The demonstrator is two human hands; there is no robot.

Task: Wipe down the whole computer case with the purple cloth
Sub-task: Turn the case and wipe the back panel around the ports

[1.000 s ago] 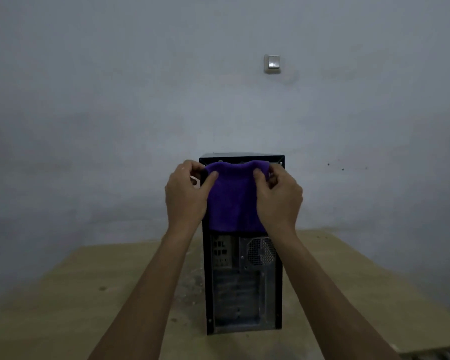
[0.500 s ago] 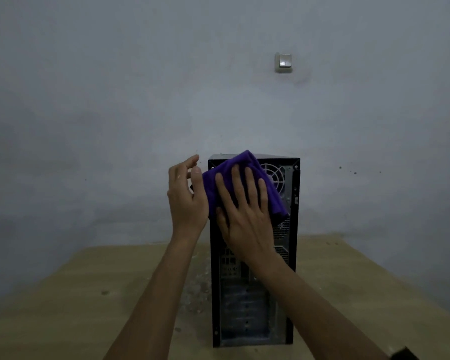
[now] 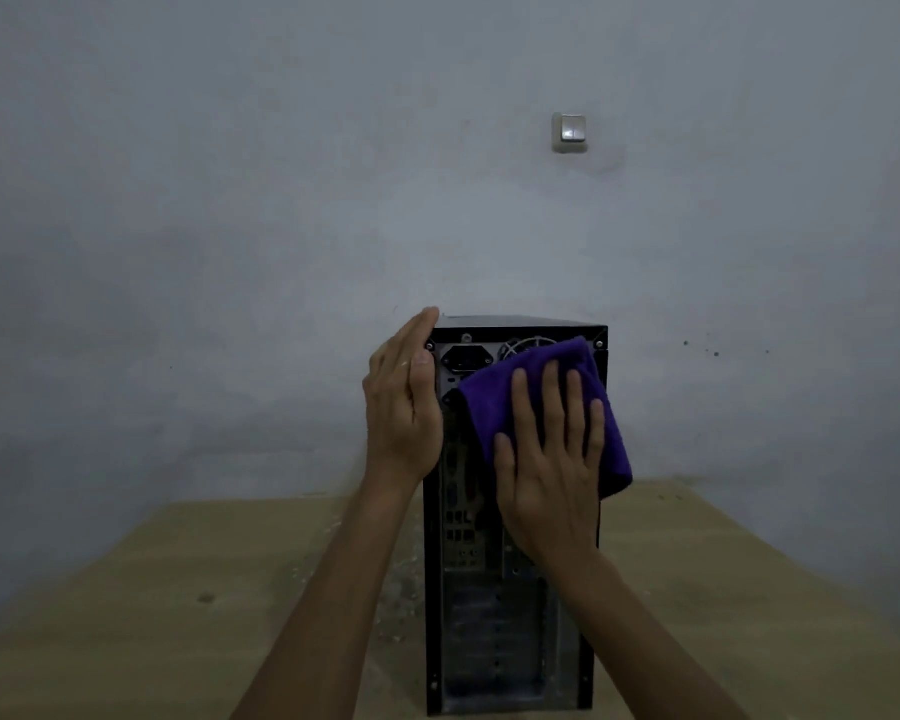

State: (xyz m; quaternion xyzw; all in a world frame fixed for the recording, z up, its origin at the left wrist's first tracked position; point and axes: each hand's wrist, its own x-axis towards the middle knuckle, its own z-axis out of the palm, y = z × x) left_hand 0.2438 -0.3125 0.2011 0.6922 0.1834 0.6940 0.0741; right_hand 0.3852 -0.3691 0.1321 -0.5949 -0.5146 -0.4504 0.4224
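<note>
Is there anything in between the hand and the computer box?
Yes, only the purple cloth. The right hand presses it flat against the upper back of the computer case. The left hand rests straight on the case's left edge, nothing visible between.

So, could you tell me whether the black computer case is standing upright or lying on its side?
Upright: the black metal computer case stands on its narrow base on the wooden table, rear panel facing the camera.
</note>
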